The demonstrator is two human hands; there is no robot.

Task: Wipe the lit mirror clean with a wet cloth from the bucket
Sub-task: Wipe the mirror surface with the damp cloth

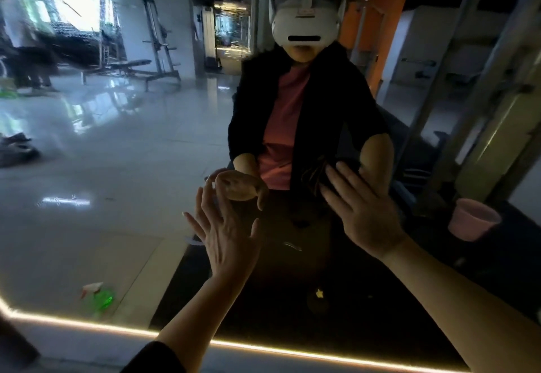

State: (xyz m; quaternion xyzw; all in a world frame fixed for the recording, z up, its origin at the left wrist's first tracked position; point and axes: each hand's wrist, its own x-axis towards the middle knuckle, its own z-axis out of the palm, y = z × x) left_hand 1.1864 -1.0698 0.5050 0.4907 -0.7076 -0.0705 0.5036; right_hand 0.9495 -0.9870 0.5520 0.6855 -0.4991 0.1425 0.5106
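I'm watching both hands raised in front of the lit mirror point(117, 167), which fills nearly the whole view, its glowing strip running along the lower edge. The left hand point(225, 235) is up with fingers spread and straight, holding nothing, close to the glass; whether the tips actually touch it I can't say. The right hand point(366, 214) has its fingers laid flat forward, and beyond them there is a dark bundle that could be the cloth point(314, 178) — pressed against the mirror under those fingers, as far as I can judge. It is dim there, so I won't swear to what it is or how it is gripped.

As for progress, I'd put us somewhere in the middle of the wiping. The upper part of the glass shows fine droplets and streaky wet marks, which suggests it has been wetted, while the lower area looks smoother (the gloom makes it hard to rate how clean it is). The pink bucket point(471, 220) shows only as a reflection at the right, near the right arm. What's left, I reckon: working over the streaked upper region and the edges.
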